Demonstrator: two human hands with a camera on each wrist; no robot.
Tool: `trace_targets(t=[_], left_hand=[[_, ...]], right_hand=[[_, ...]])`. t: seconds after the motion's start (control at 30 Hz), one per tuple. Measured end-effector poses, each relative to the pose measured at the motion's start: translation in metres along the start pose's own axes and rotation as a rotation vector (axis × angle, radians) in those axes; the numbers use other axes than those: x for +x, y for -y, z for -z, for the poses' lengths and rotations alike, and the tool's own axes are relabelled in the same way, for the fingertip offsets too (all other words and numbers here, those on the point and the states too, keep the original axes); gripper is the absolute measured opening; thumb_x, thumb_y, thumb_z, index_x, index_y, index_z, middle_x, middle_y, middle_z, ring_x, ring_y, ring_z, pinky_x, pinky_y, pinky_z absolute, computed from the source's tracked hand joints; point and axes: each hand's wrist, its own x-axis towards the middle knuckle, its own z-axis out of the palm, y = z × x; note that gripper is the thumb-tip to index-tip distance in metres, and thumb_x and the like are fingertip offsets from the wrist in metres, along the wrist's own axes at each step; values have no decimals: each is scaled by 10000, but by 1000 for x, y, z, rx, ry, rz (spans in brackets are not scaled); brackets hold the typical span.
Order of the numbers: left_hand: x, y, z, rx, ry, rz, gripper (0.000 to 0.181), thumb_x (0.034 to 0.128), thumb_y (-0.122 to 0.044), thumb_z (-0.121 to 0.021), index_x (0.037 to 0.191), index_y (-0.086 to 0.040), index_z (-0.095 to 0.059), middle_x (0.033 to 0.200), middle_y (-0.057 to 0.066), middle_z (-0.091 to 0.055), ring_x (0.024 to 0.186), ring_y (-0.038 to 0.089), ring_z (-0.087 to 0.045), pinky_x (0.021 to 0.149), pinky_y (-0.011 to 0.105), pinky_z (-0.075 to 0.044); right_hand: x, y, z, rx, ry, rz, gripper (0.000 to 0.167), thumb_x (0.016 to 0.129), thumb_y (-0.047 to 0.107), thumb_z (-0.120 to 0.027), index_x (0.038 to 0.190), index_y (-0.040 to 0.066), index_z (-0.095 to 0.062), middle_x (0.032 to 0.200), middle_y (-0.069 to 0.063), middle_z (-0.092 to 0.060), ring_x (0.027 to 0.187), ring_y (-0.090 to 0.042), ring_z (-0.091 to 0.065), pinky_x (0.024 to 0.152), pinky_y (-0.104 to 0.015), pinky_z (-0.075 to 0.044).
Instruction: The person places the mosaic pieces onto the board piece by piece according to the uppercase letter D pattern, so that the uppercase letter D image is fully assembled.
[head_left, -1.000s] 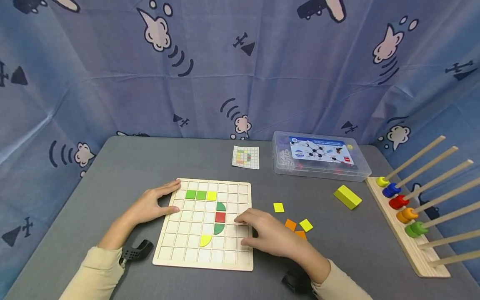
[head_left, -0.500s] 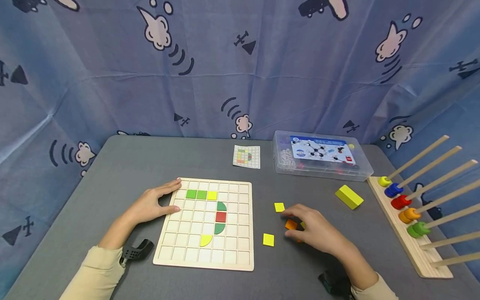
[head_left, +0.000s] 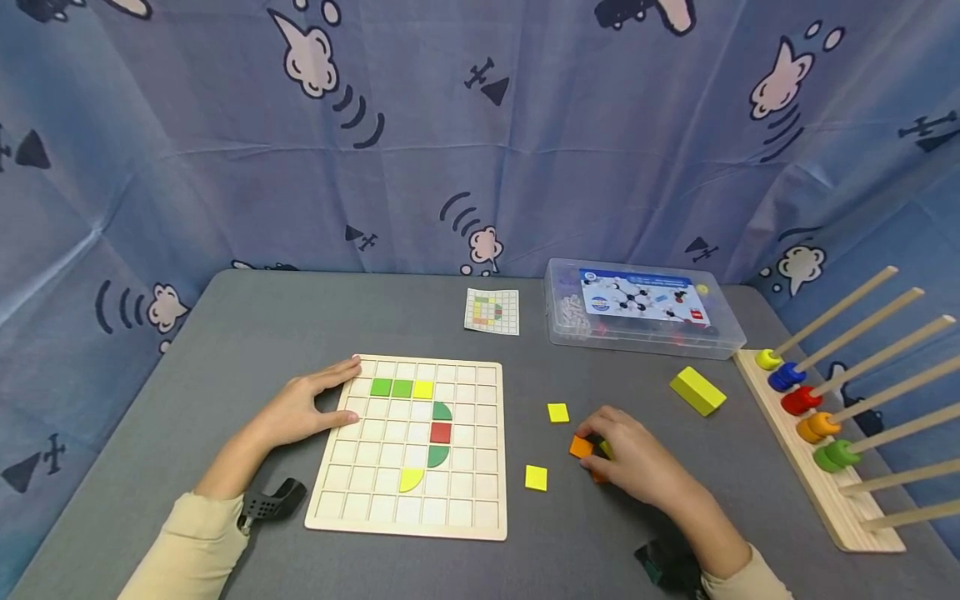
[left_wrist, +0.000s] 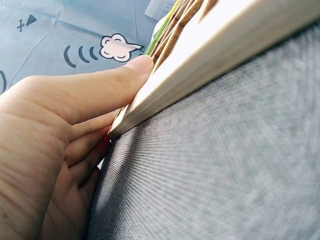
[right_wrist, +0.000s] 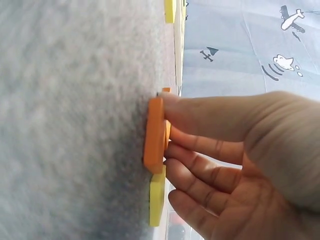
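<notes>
A wooden grid board [head_left: 480,531] lies flat on the grey table, holding green, yellow and red pieces. My left hand [head_left: 306,410] rests at its upper left corner, the thumb [left_wrist: 137,65] on the rim and the fingers at the edge. To the right of the board, my right hand [head_left: 641,458] is down over loose tiles. Its thumb [right_wrist: 175,110] and index finger close around an orange tile [head_left: 581,447]. Another orange tile [right_wrist: 154,132] lies in front of the thumb, with a yellow tile [right_wrist: 157,197] beside it. The palm partly hides these tiles in the head view.
Two yellow tiles [head_left: 536,477] lie between board and right hand. Further back are a small grid card [head_left: 492,312], a clear plastic case [head_left: 645,308] and a yellow block [head_left: 698,391]. A wooden rack [head_left: 862,525] with pegs and coloured rings stands at right.
My right hand has moved from the board's right side to the orange tiles, uncovering a yellow tile beside the board. Its fingers have then drawn in around an orange tile. The left hand stays put.
</notes>
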Motion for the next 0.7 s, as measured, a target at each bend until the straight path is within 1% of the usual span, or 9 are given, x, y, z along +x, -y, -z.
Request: trace_targets(t=[0.13,0.23,0.43,0.57,0.7], left_hand=[[0,1,-1,5,-4,-2,731,795,-389,-750,1416,-125,-470,1507,68,-378,1372,337,-359,1060,542,-340],[0,1,-1,6,-2,-3,733,796,-388,-749,1419,-126,-467,1507,68,-379,1370,337,-362,1060,541,-341],[0,0,-1,-3,5,1,742,797,-391,-747,1428,-131,-454,1511,73,-371,1369,348,-358,1058,556,-340],[-1,1,0,0,4,4,742,799,-395,-744,1430,-135,-451,1513,75,-368,1369,351,-358,1057,558,-340],[0,1,0,-2,5,8,742,796,-395,-747,1425,-131,-457,1512,75,-368,1371,349,-354,1060,556,-337]], right_hand=[[1,0,-3,-9,-30,19,235,787,135,-765,1001,93,-677,985,5,-592,930,-184,-565,822,-425,-505],[2,0,-4,-14,-33,16,228,793,132,-760,1001,104,-672,976,10,-595,907,-163,-560,803,-407,-506],[-1,10,-1,-15,-56,11,245,807,160,-754,1036,127,-672,992,14,-614,902,-148,-567,819,-411,-520],[-3,23,0,-17,-86,53,255,803,187,-761,1041,144,-681,970,42,-612,870,-117,-564,792,-358,-530],[-4,40,-4,-25,-103,131,252,797,219,-767,1029,168,-683,955,80,-602,852,-88,-551,758,-310,-523]])
